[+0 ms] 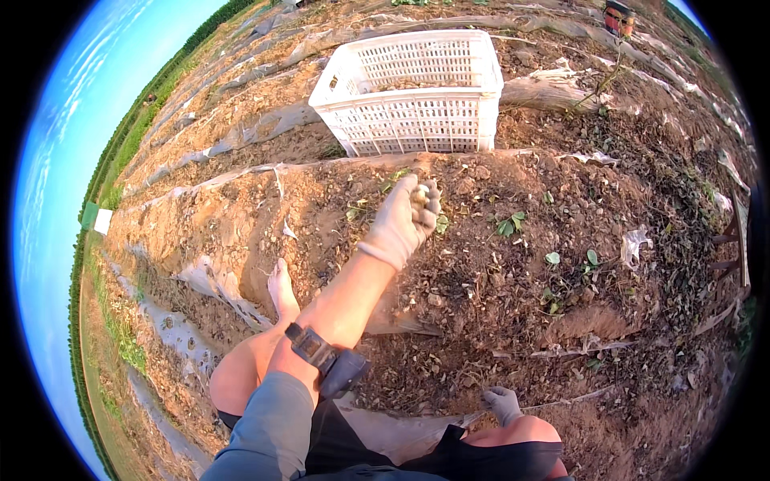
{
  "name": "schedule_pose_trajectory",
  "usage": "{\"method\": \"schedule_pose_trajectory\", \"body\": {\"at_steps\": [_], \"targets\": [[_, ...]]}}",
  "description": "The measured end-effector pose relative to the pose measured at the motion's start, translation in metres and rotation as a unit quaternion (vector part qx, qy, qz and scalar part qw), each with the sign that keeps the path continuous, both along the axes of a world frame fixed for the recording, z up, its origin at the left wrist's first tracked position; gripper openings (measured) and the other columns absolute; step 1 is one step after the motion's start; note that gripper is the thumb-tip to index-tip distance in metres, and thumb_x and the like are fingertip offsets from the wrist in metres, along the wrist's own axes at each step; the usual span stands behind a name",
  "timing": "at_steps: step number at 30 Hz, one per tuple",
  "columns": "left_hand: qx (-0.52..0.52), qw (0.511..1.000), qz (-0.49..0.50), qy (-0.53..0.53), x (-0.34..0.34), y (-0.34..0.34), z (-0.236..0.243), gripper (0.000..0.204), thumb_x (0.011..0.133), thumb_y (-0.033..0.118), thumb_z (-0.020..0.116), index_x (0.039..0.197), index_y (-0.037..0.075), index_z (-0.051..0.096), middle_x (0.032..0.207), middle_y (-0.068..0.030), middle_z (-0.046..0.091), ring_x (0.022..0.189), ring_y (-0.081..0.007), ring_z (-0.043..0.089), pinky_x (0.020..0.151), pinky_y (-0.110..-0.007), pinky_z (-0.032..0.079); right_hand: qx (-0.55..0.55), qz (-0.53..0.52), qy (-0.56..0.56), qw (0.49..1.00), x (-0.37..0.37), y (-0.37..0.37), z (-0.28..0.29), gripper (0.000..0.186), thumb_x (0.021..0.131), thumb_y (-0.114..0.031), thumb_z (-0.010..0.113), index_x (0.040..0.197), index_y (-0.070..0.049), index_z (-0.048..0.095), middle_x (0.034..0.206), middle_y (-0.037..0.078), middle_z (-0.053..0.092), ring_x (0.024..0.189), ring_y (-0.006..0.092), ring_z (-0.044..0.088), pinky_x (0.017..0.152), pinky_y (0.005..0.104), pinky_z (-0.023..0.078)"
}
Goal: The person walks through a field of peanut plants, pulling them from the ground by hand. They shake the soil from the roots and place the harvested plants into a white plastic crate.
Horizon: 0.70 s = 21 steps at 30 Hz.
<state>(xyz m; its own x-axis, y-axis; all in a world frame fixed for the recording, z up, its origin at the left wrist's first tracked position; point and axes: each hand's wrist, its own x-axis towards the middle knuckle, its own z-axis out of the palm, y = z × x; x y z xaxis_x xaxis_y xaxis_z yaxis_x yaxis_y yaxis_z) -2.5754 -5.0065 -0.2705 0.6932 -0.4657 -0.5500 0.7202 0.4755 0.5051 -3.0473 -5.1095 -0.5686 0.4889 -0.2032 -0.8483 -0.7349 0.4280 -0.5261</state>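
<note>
My left hand (pixel 405 220), in a pale, soil-stained glove, reaches over the dirt ridge in front of the white slatted crate (pixel 409 128), its fingers curled on a small pale, yellowish object (pixel 419 194) too small to name. A dark device on a strap (pixel 329 357) is fixed to my left forearm. My gloved right hand (pixel 501 405) is low at the right beside my knee, near the soil, its fingers loosely bent and apart. Small green leaves (pixel 509 224) lie on the ridge to the right of my left hand.
My bare left foot (pixel 282 290) rests on the soil. Torn plastic film (pixel 220 284) runs along the rows, with a scrap (pixel 634 248) at right. A dark and red container (pixel 618 20) stands far back right. A wooden object (pixel 730 244) lies at the right edge.
</note>
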Motion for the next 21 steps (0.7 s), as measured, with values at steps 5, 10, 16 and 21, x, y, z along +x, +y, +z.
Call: {"method": "schedule_pose_trajectory", "body": {"at_steps": [5, 10, 16, 21], "targets": [[0.033, 0.968, 0.072, -0.239, 0.154, -0.009, 0.119, 0.091, 0.1, 0.066, 0.043, 0.156, 0.001, 0.01, 0.145, -0.0362, 0.035, 0.116, -0.0476, 0.057, 0.093, -0.061, 0.059, -0.008, 0.006, 0.003, 1.0, 0.009, 0.007, 0.021, 0.022, 0.091, -0.012, 0.07, 0.107, 0.004, 0.072, 0.09, 0.009, 0.074, 0.076, 0.0172, 0.07, 0.069, 0.0303, 0.057], [0.18, 0.931, 0.135, -0.289, 0.087, 0.006, 0.033, 0.064, 0.102, 0.043, 0.057, 0.143, -0.003, 0.04, 0.128, -0.0271, 0.056, 0.097, -0.0312, 0.069, 0.071, -0.037, 0.065, -0.097, 0.095, 0.0, 0.991, -0.001, 0.007, -0.005, 0.024, 0.088, -0.019, 0.068, 0.101, 0.0, 0.076, 0.086, 0.008, 0.075, 0.081, 0.0155, 0.07, 0.074, 0.0319, 0.056], [0.385, 0.821, -0.165, -0.386, -0.129, 0.101, -0.115, 0.018, 0.101, 0.019, 0.062, 0.106, 0.006, 0.072, 0.087, -0.0069, 0.073, 0.073, -0.0185, 0.071, 0.061, -0.028, 0.057, -0.157, 0.179, -0.06, 0.969, 0.016, 0.008, 0.004, 0.026, 0.091, -0.019, 0.066, 0.107, 0.0, 0.073, 0.091, 0.012, 0.076, 0.081, 0.0173, 0.069, 0.076, 0.0329, 0.055], [0.368, 0.514, -0.524, -0.571, -0.24, 0.162, -0.193, 0.038, 0.089, 0.03, 0.068, 0.122, 0.01, 0.068, 0.122, -0.0081, 0.067, 0.11, -0.0256, 0.064, 0.096, -0.041, 0.049, -0.207, 0.232, -0.042, 0.95, 0.001, 0.003, -0.012, 0.026, 0.091, -0.02, 0.066, 0.107, -0.002, 0.074, 0.09, 0.015, 0.076, 0.084, 0.0218, 0.072, 0.078, 0.0333, 0.055]]}}
